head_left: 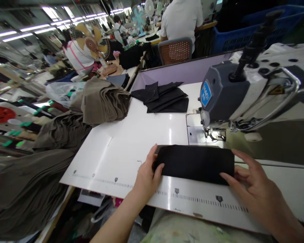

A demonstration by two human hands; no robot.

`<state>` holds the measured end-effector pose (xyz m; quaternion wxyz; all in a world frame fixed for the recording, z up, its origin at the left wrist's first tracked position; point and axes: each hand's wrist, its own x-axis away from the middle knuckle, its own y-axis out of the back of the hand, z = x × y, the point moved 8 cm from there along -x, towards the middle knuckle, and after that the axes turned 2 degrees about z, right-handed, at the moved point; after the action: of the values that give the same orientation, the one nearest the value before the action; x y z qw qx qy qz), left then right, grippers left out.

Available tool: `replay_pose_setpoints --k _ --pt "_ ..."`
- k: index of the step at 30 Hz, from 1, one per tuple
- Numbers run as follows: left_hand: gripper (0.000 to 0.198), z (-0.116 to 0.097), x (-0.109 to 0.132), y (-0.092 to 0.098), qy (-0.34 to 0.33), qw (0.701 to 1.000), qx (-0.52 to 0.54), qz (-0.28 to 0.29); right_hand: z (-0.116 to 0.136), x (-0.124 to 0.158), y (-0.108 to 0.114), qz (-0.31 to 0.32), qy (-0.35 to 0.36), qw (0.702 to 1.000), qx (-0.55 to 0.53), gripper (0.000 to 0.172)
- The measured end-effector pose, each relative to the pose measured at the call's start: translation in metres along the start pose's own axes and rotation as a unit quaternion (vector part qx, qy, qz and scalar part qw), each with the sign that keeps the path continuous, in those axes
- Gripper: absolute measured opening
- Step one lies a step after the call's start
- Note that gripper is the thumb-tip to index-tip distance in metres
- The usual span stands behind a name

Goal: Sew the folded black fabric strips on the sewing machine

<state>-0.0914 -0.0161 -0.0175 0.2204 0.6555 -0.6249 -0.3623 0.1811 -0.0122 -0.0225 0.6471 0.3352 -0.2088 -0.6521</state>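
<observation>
A folded strip of black fabric (195, 163) lies in front of the sewing machine (218, 91), with a thin olive edge showing along its far side. Its left end is pinched between the thumb and fingers of my left hand (148, 172). At the other end, my right hand (250, 179) grips the same piece, thumb on top and fingers partly behind it. The fabric sits just on the near side of the presser foot (215, 135) and needle plate, apart from the needle.
Crumpled black fabric pieces (164, 98) rest at the back of the white table (126, 141). Stacked olive-brown pieces (103, 101) stand at its left edge, with more piles (22, 189) beyond. A ruler scale runs along the front edge. A person (182, 20) sits ahead.
</observation>
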Motion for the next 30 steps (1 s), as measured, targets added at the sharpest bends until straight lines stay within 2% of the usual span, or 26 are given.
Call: replay_pose_setpoints --k 2,5,8,13,22,30 --pt "0.051 -0.005 0.0 0.001 -0.044 0.999 -0.005 -0.012 0.002 0.001 0.0 -0.003 0.016 1.0 0.011 0.042" --pt "0.037 -0.015 -0.002 0.0 -0.103 0.995 0.001 0.019 0.007 -0.001 -0.003 0.024 0.044 0.998 0.026 0.03" --pt "0.032 -0.016 -0.004 0.0 -0.091 0.995 -0.013 0.047 0.008 -0.003 -0.005 0.028 0.041 0.998 0.038 0.032" --pt "0.022 -0.012 -0.007 0.004 -0.084 0.995 -0.048 0.033 0.004 -0.003 -0.009 0.028 0.027 0.998 0.041 0.033" --pt "0.027 -0.011 -0.006 0.003 -0.102 0.991 -0.084 0.023 0.003 -0.009 -0.011 0.035 0.003 0.999 0.037 0.033" --pt "0.026 -0.014 -0.005 0.003 -0.109 0.989 -0.099 0.009 0.007 -0.016 -0.012 0.03 0.03 0.997 0.061 0.026"
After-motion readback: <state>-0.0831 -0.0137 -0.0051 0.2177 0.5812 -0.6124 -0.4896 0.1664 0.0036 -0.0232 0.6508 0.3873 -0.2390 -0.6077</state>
